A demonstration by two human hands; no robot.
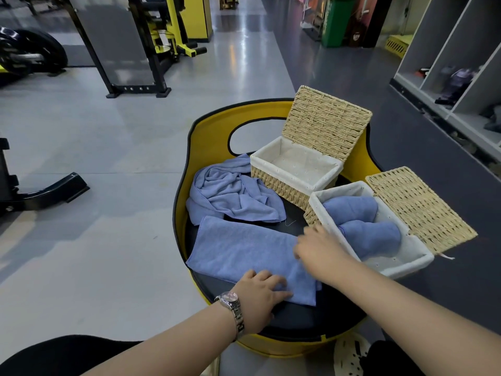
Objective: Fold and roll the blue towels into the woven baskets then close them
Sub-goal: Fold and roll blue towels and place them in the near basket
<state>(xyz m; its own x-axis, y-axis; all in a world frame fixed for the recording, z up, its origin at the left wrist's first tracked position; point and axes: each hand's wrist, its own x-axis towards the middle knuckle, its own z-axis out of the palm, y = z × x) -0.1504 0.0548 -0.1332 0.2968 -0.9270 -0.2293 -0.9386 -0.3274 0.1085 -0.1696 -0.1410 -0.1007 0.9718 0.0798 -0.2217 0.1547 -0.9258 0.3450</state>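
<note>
On the black tabletop (295, 318) with its yellow rim, the work is being carried out roughly at its midpoint, as far as can be judged. Two rolled blue towels (360, 221) are being held side by side in the nearer basket (414, 264), whose woven lid (417, 210) is lying thrown open to the right; room for another roll is being left at its near end. The farther basket (284, 177) is standing with its lid (325, 123) propped upright and nothing visible on its white lining. A folded towel (244, 253) is being pressed flat at its near edge by the left hand (260, 297), fingers straight and spread, while its right end is being touched by the right hand (317, 248); that hand is blurred, so whether cloth is being pinched cannot be told. A crumpled towel (230, 194) is lying just beyond, still waiting to be folded. Rolling of this towel, folding and rolling of the other, and closing of both lids are being left to do. No writing or brand is being made out legibly anywhere, and the dial of the wristwatch (230, 299) is too small to read.
</note>
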